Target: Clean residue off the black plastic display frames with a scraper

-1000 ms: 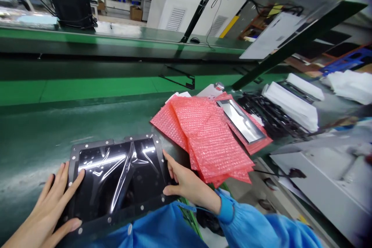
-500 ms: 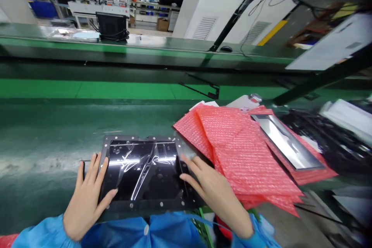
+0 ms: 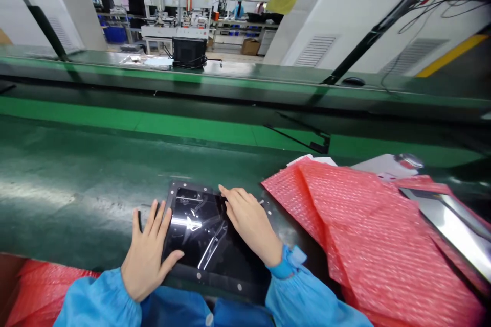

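Left hand (image 3: pixel 148 260), spread open, steadies the dark panel (image 3: pixel 187 245), I judge; right hand (image 3: pixel 251 222), half-open, touches its far edge, gripping nothing visible.

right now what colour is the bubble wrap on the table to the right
Pinkish red; the head view shows the bubble wrap best.

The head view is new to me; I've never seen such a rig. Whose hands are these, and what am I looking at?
There is no robot: a person wears the camera on their head, looking forward and down. Their bare left hand and bare right hand rest on a flat, dark rectangular panel with shiny film. It lies on a green worktop; neither hand visibly lifts it. To its right are red bubble-wrap sheets, bearing a silvery, dark-edged plate.
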Demonstrator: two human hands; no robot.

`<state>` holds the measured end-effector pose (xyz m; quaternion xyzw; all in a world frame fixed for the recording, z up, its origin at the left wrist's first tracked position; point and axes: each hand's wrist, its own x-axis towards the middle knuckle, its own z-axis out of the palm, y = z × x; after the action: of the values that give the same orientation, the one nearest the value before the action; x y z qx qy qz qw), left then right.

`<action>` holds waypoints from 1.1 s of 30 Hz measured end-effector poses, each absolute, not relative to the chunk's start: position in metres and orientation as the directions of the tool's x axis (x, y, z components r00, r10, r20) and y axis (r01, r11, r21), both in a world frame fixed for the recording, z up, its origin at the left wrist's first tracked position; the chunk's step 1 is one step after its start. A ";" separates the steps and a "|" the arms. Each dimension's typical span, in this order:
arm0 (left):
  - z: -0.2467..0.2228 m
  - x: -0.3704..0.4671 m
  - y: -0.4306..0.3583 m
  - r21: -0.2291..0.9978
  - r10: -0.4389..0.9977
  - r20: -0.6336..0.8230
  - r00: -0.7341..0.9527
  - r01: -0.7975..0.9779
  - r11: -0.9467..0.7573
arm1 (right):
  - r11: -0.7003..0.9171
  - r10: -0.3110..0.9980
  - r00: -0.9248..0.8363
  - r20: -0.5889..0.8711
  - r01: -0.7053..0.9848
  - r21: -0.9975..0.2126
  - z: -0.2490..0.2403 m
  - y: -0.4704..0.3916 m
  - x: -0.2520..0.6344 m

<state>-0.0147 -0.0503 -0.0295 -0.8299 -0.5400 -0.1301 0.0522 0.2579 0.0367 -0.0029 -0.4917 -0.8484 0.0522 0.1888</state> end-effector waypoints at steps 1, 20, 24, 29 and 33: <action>-0.029 -0.014 -0.051 0.051 0.883 0.274 0.380 0.911 -0.408 | 0.515 0.852 -0.437 0.289 0.802 -0.303 -0.005 0.037 0.258; -0.025 0.001 -0.054 0.749 0.952 0.281 0.122 0.593 -0.297 | 0.340 0.908 -0.387 0.158 0.464 -0.818 0.061 0.045 0.280; 0.004 0.016 -0.035 0.940 0.977 0.200 0.072 0.266 -0.212 | 0.446 0.895 -0.251 0.370 0.469 -0.762 0.101 0.031 0.286; 0.051 0.010 0.084 0.916 0.912 0.399 -0.090 0.078 -0.393 | 0.440 0.771 0.047 0.635 0.682 -0.584 0.107 0.003 0.296; 0.072 -0.010 0.211 0.956 0.936 0.290 -0.198 0.104 -0.274 | 0.349 0.828 0.018 0.560 0.765 -0.542 0.071 -0.035 0.330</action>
<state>-0.0097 0.2110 0.0723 -0.5291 -0.4918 -0.5975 -0.3481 0.3302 -0.0352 0.0710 -0.5691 -0.6996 0.0369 0.4305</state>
